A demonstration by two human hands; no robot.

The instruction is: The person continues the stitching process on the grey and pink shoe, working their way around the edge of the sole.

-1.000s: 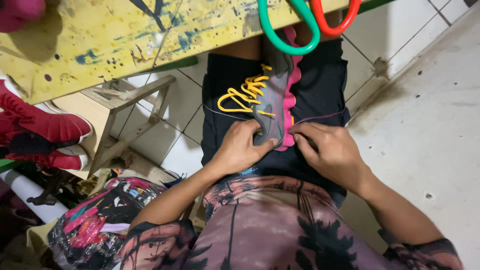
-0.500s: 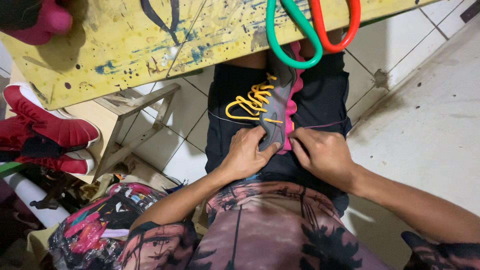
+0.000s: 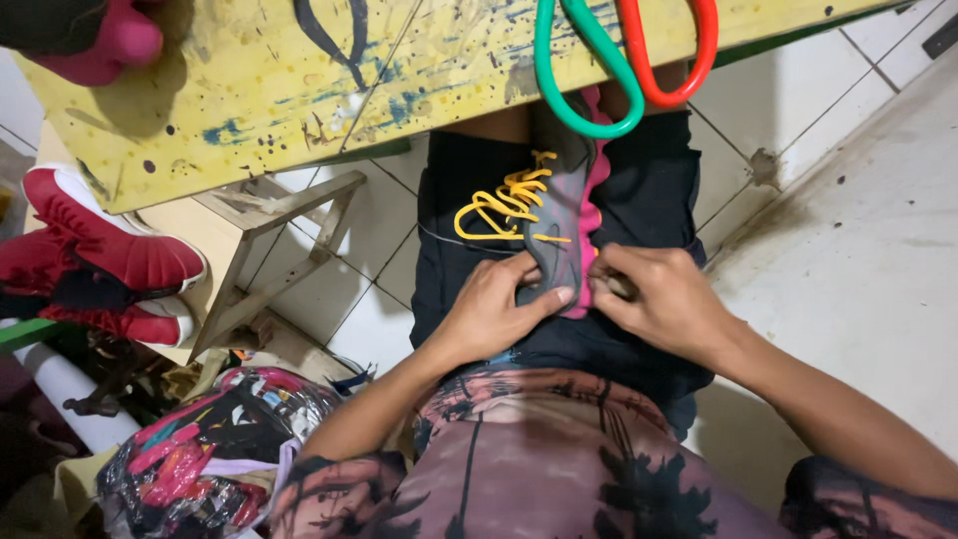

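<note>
A grey shoe (image 3: 559, 215) with a pink sole and yellow laces (image 3: 504, 200) lies on my lap, on my dark shorts (image 3: 649, 200). My left hand (image 3: 494, 309) grips the shoe's near end, thumb over the grey upper. My right hand (image 3: 664, 299) pinches the pink sole edge right beside it, with a thin thread (image 3: 459, 240) running left across the shorts. The shoe's far end is hidden under the table edge.
A paint-spattered yellow table (image 3: 299, 90) crosses the top, with green- and red-handled scissors (image 3: 624, 60) hanging over its edge. Red shoes (image 3: 100, 255) sit at the left beside a wooden stool (image 3: 269, 260). A colourful bag (image 3: 200, 449) lies at lower left on the tiled floor (image 3: 858, 250).
Both hands have stayed on the shoe's near end with small finger shifts. The view has moved slightly, showing more of the table.
</note>
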